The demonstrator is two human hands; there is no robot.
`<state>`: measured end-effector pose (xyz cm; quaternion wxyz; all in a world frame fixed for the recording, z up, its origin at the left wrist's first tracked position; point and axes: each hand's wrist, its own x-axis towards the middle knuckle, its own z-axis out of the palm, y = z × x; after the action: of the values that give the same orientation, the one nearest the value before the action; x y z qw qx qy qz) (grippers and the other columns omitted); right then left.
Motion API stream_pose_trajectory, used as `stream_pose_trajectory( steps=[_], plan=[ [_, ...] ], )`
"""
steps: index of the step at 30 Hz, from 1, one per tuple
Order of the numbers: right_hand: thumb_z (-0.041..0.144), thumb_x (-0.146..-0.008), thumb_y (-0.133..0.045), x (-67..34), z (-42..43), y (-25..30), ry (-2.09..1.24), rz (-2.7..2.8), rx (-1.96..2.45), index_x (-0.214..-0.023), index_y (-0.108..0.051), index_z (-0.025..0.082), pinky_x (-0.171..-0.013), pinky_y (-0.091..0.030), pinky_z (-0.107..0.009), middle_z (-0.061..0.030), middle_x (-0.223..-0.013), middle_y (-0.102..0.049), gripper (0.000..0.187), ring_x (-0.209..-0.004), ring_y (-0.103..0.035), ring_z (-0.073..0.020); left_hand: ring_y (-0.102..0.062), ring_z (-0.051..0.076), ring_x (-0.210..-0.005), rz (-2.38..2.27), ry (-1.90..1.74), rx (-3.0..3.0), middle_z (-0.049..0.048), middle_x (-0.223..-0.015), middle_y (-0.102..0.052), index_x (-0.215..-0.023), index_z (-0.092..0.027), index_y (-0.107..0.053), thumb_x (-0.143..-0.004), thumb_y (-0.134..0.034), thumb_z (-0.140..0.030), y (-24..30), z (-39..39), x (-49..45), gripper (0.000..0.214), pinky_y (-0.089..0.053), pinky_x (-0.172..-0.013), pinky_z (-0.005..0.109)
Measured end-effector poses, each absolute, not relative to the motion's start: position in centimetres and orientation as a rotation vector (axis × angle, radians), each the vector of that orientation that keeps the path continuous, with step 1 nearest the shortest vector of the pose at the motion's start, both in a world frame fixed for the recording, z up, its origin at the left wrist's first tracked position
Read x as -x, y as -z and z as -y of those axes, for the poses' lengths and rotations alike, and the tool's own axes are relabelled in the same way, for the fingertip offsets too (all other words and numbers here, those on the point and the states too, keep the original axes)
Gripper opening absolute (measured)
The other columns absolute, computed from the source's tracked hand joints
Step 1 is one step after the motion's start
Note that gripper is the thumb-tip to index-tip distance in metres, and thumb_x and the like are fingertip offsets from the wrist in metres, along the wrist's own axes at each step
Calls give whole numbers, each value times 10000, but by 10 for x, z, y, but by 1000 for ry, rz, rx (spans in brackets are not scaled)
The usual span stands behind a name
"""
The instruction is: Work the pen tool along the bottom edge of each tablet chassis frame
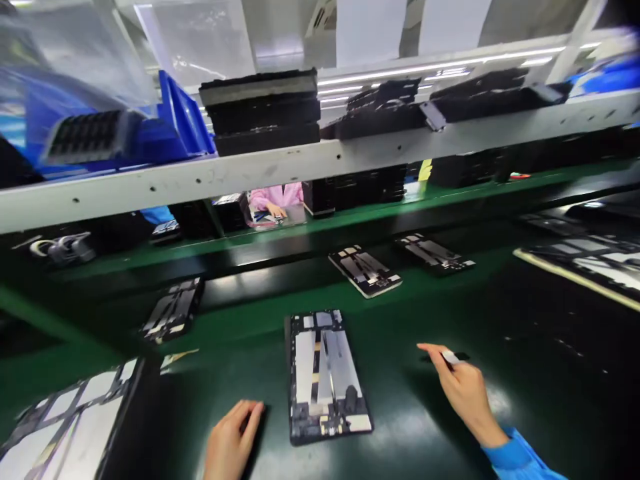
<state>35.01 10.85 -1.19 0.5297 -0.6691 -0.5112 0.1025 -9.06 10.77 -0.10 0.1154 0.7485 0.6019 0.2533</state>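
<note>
An opened tablet (327, 377) lies flat on the green work surface, its silver battery plates and dark inner parts facing up. My left hand (233, 437) rests on the surface just left of the tablet, apart from it. Its fingers are curled in toward the thumb, and nothing shows in them. Farther to the right, clear of the tablet, hovers or rests my right hand (465, 390), with one finger stretched out to the left. Between its fingers is a small white and black piece (451, 358) whose kind I cannot make out.
More opened tablets lie around: one at back left (173, 310), two at the back (366, 270) (434, 253), and larger ones at the near left (75, 427) and right (595, 257). Above runs a white shelf rail (280, 167) bearing black stacks (260, 110) and a blue bin (185, 117). A person in pink (277, 195) sits beyond.
</note>
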Motion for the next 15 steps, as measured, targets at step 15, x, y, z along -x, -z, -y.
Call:
stream_pose_trajectory(
  steps=[15],
  plan=[
    [369, -829, -586, -266, -66, 12, -839, 1728, 1351, -1437, -468, 226, -1046, -448, -441, -113, -1328, -625, 636, -1236, -580, -269, -588, 248, -939, -1611, -510, -2377, 78, -1015, -620, -1385, -162, -474, -775, -717, -559, -4, -77, 37, 767, -483, -842, 368]
  ],
)
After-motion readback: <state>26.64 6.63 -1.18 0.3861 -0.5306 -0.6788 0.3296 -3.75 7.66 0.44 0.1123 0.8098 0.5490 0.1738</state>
